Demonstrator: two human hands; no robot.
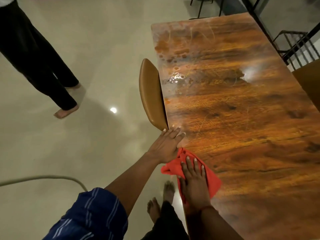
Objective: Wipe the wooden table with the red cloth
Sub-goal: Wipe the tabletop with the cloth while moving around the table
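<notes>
R hand (pixel 194 185) flat, pressing red cloth (pixel 213 183) on wooden table (pixel 242 118) — L hand (pixel 167 145) flat at edge.

The desk (pixel 242 127) is orange-brown with dark wood grain and whitish smears toward 11 o'clock. The cloth (pixel 174 166) is plain red. The chair (pixel 150 94) is tan. The sleeve (pixel 93 215) is dark blue with thin pale stripes.

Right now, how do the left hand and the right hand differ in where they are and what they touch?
1. The right hand lies flat on the red cloth; the left hand has no cloth under it.
2. The left hand sits at the edge of the wooden table, by the chair back; the right hand is nearer the person.
Both are palm down with straight fingers.
</notes>
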